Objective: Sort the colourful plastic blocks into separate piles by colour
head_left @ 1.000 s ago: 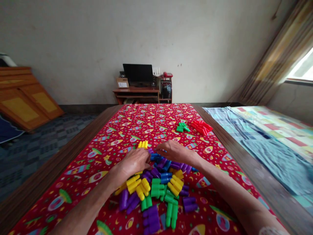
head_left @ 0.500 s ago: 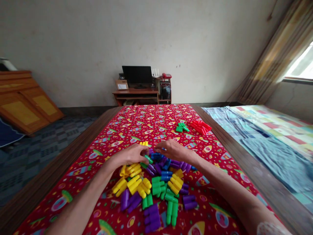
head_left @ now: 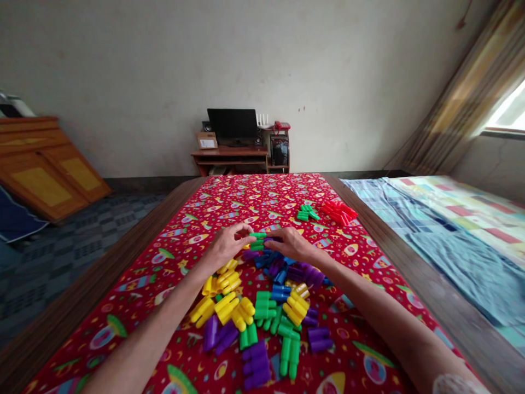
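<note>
A green plastic building block (head_left: 258, 241) is held up beyond the pile, between my two hands. My left hand (head_left: 230, 242) pinches its left end with thumb and fingers. On the other side my right hand (head_left: 290, 244) has its fingertips closed on the block's right end. A bit of purple shows by the right fingers; whether it is held too, I cannot tell. Just below the hands lie blue blocks (head_left: 281, 291) and purple blocks (head_left: 314, 275). Yellow blocks (head_left: 226, 308) spread to the left, with more green blocks (head_left: 265, 305) in the middle.
Farther off on the red patterned tablecloth (head_left: 262, 194) are a small green group (head_left: 307, 213) and a heap of red blocks (head_left: 338, 212). A bed (head_left: 455, 235) adjoins the table's right side. A desk with a monitor (head_left: 232, 127) stands against the wall.
My left hand has lifted the green block from the pile, away from me and to the right. My right hand has shifted slightly right and taken its other end.
</note>
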Action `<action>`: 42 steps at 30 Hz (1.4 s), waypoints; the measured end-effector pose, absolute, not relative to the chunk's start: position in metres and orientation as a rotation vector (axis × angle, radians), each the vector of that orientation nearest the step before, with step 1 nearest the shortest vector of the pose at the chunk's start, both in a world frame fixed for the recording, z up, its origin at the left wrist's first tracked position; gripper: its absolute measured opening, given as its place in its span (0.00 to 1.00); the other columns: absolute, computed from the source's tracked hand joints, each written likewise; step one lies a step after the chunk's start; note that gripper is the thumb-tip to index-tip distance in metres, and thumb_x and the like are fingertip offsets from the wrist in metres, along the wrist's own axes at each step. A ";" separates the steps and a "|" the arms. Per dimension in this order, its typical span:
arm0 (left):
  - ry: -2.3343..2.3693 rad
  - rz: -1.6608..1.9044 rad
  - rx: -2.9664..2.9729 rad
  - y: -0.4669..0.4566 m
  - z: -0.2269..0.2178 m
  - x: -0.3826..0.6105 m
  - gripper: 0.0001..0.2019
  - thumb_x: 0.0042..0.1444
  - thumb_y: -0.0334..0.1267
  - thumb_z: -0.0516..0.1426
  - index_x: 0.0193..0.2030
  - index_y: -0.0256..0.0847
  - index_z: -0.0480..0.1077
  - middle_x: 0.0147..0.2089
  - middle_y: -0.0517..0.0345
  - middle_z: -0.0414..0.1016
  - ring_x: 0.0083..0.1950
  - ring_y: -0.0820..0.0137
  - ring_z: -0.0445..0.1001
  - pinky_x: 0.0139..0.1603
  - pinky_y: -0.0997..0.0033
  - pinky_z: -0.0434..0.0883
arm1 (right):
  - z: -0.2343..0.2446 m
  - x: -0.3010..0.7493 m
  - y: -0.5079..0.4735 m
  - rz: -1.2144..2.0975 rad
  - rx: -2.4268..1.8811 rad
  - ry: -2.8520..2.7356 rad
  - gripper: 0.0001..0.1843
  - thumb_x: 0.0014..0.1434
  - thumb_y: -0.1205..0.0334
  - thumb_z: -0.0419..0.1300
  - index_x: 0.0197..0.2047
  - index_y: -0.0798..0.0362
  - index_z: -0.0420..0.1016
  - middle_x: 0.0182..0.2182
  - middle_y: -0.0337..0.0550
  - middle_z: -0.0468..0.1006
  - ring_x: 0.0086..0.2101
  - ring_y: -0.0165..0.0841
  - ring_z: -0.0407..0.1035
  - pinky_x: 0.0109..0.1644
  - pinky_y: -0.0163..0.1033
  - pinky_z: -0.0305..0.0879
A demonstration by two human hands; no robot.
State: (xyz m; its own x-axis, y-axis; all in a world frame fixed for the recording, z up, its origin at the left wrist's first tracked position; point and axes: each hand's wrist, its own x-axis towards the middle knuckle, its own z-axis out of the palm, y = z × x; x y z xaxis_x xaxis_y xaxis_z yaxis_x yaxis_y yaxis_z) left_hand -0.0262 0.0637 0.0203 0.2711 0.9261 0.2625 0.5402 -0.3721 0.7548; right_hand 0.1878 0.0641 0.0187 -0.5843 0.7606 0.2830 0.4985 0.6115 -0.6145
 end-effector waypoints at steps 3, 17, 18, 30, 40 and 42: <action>1.311 0.936 1.986 0.065 0.014 -0.026 0.14 0.51 0.50 0.57 0.34 0.41 0.68 0.33 0.55 0.78 0.38 0.63 0.78 0.39 0.67 0.74 | 0.020 0.189 0.064 0.609 -1.016 -2.344 0.12 0.61 0.62 0.57 0.31 0.59 0.77 0.20 0.34 0.66 0.23 0.23 0.57 0.29 0.31 0.48; 1.238 0.998 1.899 0.055 0.028 -0.015 0.19 0.50 0.54 0.60 0.36 0.39 0.70 0.36 0.54 0.79 0.38 0.63 0.79 0.41 0.65 0.76 | 0.022 0.191 0.071 0.726 -0.969 -2.089 0.13 0.62 0.58 0.56 0.38 0.57 0.80 0.26 0.40 0.78 0.27 0.28 0.68 0.31 0.30 0.59; 1.253 0.992 1.915 0.054 0.029 -0.013 0.18 0.51 0.53 0.59 0.38 0.39 0.70 0.38 0.53 0.80 0.39 0.63 0.79 0.41 0.66 0.75 | 0.022 0.195 0.075 0.715 -0.987 -2.084 0.14 0.62 0.59 0.55 0.35 0.57 0.80 0.25 0.39 0.77 0.26 0.27 0.68 0.30 0.30 0.58; 1.037 0.234 2.425 -0.005 0.050 0.016 0.10 0.56 0.39 0.59 0.45 0.45 0.75 0.45 0.57 0.79 0.46 0.65 0.76 0.49 0.71 0.69 | -0.011 0.262 0.153 0.281 -1.600 -1.533 0.16 0.55 0.58 0.54 0.25 0.57 0.77 0.17 0.39 0.70 0.24 0.30 0.64 0.28 0.33 0.54; 1.149 -0.068 2.554 -0.006 0.032 0.020 0.20 0.53 0.38 0.62 0.54 0.48 0.68 0.53 0.55 0.68 0.55 0.59 0.72 0.53 0.64 0.69 | 0.008 0.256 0.137 0.345 -1.503 -1.769 0.15 0.56 0.62 0.53 0.27 0.57 0.79 0.20 0.39 0.74 0.25 0.30 0.66 0.30 0.32 0.54; 1.218 0.028 2.582 0.005 0.023 0.014 0.18 0.56 0.33 0.58 0.54 0.47 0.67 0.52 0.55 0.69 0.54 0.61 0.72 0.52 0.65 0.69 | 0.019 0.251 0.127 0.395 -1.370 -2.053 0.14 0.57 0.63 0.53 0.27 0.57 0.78 0.20 0.38 0.73 0.24 0.28 0.64 0.29 0.32 0.53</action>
State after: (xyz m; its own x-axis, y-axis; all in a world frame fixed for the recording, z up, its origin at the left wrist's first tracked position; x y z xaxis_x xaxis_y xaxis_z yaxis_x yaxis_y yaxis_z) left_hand 0.0137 0.0050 0.0227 0.6435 0.7585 -0.1031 0.7529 -0.6028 0.2640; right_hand 0.2507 0.1269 0.0185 -0.2602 0.9053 0.3358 0.7161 0.4142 -0.5618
